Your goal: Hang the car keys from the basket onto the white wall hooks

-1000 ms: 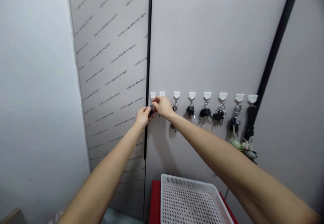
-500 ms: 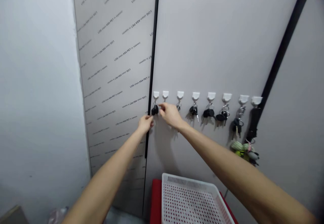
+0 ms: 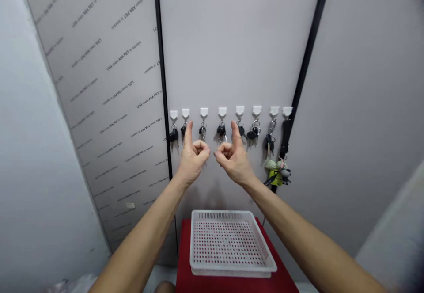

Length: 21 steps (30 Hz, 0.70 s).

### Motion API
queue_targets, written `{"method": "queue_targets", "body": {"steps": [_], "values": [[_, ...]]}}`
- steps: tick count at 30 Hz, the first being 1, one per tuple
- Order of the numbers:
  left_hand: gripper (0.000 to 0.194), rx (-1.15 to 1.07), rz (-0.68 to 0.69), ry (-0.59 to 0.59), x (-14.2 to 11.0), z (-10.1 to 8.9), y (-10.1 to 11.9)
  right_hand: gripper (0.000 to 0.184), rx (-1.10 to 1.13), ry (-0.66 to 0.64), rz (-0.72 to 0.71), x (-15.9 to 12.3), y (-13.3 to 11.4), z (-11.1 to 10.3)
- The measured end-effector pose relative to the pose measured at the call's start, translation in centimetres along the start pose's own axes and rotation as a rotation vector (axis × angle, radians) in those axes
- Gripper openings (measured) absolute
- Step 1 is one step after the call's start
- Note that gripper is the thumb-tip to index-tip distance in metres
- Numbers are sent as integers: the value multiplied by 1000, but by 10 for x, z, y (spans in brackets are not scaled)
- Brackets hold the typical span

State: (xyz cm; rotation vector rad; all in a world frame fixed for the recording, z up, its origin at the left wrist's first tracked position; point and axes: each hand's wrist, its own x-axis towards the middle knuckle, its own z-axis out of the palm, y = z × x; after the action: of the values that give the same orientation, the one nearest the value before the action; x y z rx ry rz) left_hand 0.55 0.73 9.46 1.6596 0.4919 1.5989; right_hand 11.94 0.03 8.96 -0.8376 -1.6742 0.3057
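Observation:
My left hand and my right hand are raised side by side, a small gap between them, in front of a row of hanging keys. On each, the thumb meets a bent finger while a straight finger points up. Both are closed with nothing in them. Behind them, white hooks run in a line along a pale panel. From these hang bunches with dark key heads, among them the leftmost keys, the middle keys and the keys right of my right hand. My fingers cover parts of some bunches.
Below my hands a white perforated basket sits on a red surface. At the row's right end hang a black strap and small plush charms. A printed panel and pale wall stand at left.
Both hands have left the leftmost keys and moved down and apart from the panel into matching raised poses. The view has shifted, so the basket now shows whole.

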Motion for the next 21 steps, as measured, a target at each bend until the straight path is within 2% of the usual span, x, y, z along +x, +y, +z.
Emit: {"method": "queue_targets", "body": {"steps": [3,8,11,14,16,17,19,21], "values": [[73,31,-16,2,1,9,11,74,-17,-6,16,0,-12,-6],[73,22,-36,-38,-1,11,7,70,-25,-38,33,-2,-8,-3],[72,34,-41,-62,0,2,-6,68,-24,-85,35,1,4,4],[62,210,-139,-48,7,-20,-26,48,-135,-217,95,11,19,14],[49,455,-144,103,16,-39,-38,34,-263,-232,117,22,23,20],[44,592,-102,222,21,-47,-42,30,-332,-187,112,28,23,22],[40,817,8,449,32,-58,-45,27,-471,-23,93,41,21,26],[42,928,41,554,41,-58,-46,28,-602,111,125,53,19,30]]}}
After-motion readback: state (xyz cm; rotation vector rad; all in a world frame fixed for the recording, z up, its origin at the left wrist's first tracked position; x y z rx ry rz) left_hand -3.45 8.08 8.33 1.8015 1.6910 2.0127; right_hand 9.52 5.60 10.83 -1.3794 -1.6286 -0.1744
